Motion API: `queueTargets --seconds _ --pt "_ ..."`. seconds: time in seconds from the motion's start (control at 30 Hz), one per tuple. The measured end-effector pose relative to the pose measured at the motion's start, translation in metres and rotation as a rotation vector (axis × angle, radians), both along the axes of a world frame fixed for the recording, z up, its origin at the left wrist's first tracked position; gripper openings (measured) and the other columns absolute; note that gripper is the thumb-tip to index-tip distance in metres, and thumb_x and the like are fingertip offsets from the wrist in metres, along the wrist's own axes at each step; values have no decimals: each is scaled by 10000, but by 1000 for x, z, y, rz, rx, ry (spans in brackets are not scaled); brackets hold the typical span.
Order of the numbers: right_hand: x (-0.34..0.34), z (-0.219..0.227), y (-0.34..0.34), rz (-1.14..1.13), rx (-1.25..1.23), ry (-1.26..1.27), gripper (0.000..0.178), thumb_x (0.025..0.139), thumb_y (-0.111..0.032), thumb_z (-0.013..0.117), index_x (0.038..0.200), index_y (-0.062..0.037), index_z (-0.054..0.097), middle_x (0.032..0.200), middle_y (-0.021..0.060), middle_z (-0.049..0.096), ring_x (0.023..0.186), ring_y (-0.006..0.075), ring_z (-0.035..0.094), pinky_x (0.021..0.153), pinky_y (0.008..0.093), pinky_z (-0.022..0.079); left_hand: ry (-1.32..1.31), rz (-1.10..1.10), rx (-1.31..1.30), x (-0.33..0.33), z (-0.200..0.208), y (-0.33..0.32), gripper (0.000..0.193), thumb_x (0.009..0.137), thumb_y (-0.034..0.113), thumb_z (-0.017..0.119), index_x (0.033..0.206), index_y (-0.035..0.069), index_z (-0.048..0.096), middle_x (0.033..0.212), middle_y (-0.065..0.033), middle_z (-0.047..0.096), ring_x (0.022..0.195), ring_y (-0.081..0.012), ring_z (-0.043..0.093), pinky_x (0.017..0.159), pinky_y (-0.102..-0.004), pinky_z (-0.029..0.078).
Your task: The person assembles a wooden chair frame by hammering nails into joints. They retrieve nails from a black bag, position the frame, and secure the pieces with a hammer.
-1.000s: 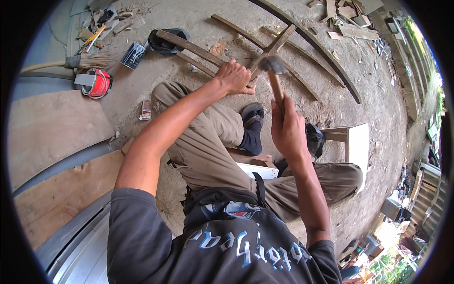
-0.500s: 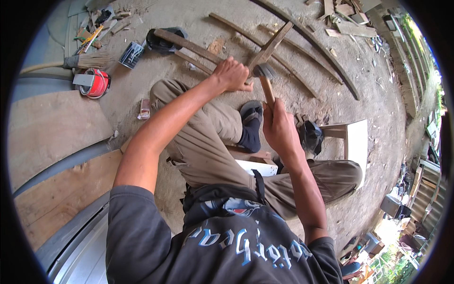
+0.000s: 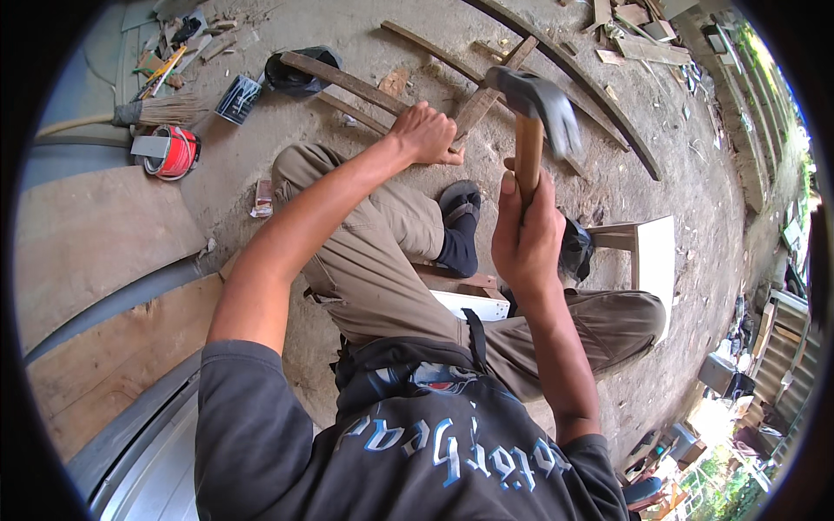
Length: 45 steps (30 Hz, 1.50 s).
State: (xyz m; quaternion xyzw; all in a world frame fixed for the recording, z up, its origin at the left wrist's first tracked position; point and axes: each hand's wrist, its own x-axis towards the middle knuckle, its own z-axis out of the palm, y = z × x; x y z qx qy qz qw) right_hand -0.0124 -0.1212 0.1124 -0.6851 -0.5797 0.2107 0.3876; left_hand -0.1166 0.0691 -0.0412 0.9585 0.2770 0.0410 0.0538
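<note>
My right hand (image 3: pixel 530 234) is wrapped round the wooden handle of a claw hammer (image 3: pixel 527 143), its dark metal head raised and slightly blurred. Lower down and to the left, my left hand (image 3: pixel 424 135) is closed on a brown wooden slat (image 3: pixel 347 82) that runs off to the upper left. A second wooden piece (image 3: pixel 478 108) slants away from beside those fingers toward the upper right, and my hand hides where the two meet. Whether the fingers also pinch a nail cannot be made out.
Long wooden strips (image 3: pixel 434 54) lie on the dirt floor ahead. At left are a red can (image 3: pixel 180 154), a dark box (image 3: pixel 238 100), a broom (image 3: pixel 165 110) and a black bag (image 3: pixel 300 74). A white-topped wooden piece (image 3: pixel 653 260) stands by my right knee.
My right hand has lifted the hammer up and to the right, away from the wood by my left hand. My left hand stays in place on the slat.
</note>
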Motion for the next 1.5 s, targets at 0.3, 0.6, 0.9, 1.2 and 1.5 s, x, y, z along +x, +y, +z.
queueTargets --seconds 0.3,0.6,0.9,1.2,1.5 --pt "27 -28 -11 -4 -126 -22 180 954 -148 577 1040 3 528 615 152 540 528 294 566 483 420 413 -7 -16 7 0 7 -5 551 765 553 635 691 8 671 665 -166 665 634 -304 670 742 -414 514" --pt "19 -18 -30 -42 -333 137 344 991 -219 524 1261 -16 460 671 195 577 565 282 611 535 387 444 178 -74 -34 -14 15 22 176 771 202 662 762 26 675 786 -186 698 784 -352 704 689 -450 558" --pt "17 -26 -33 4 -171 -17 398 987 -174 539 1329 0 437 760 250 600 616 347 631 566 390 471 170 -74 13 -12 19 19 123 732 89 581 747 61 700 782 -193 702 756 -347 711 673 -439 567" --pt "18 -38 -40 -24 -378 4 299 1028 -261 471 1126 14 537 612 156 517 510 213 496 502 367 402 153 -84 21 -12 15 23 129 720 81 579 721 65 706 753 -199 695 737 -346 712 657 -435 567" --pt "21 -55 -39 -10 -303 -19 348 1045 -304 404 992 -1 567 566 134 516 473 221 523 466 353 385 143 -84 22 -13 16 23 132 723 87 580 717 57 708 743 -210 688 730 -351 709 652 -439 566"
